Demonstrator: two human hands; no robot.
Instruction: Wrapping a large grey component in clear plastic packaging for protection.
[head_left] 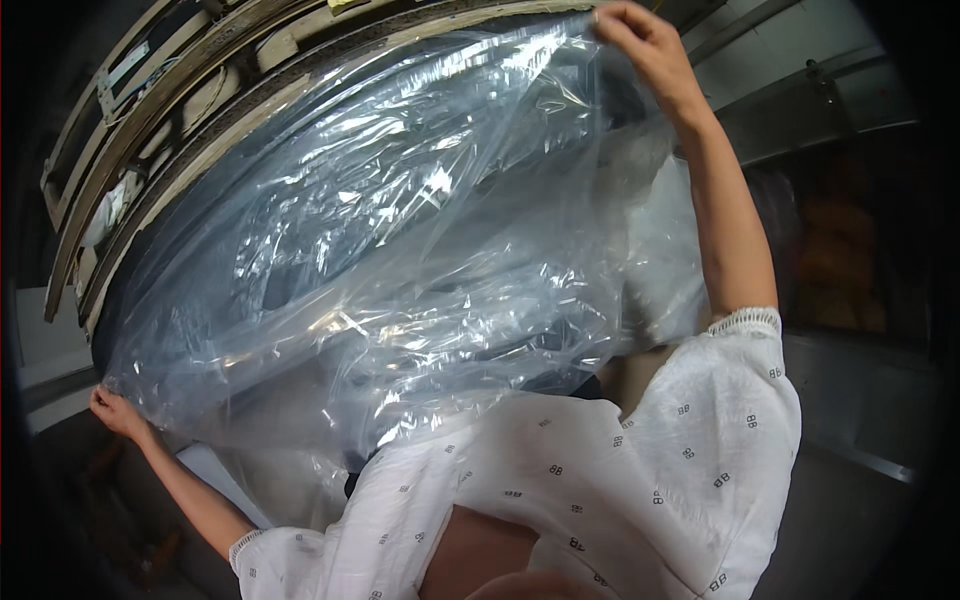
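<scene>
A wide, clear plastic sheet (pixel 400 210) stretches between my two hands, wrinkled and shiny, over a dark surface. At the far right, my right hand (pixel 640 40) is closed, pinching the sheet's upper corner, with that arm reaching well forward. My left hand (pixel 118 412) is closed on the sheet's edge at the near left, with its arm held out sideways. Between the hands the film sags in folds, and its near part hangs down in front of my white patterned shirt. The dark surface shows through the film.
Beyond the sheet runs a worn table edge (pixel 190 175) with long rails or slats (pixel 110 150) behind it. More crumpled clear plastic (pixel 665 240) hangs beside my right arm. Orange-brown items (pixel 842 265) sit in shadow at the far right. A pale flat panel (pixel 218 478) lies below my left forearm.
</scene>
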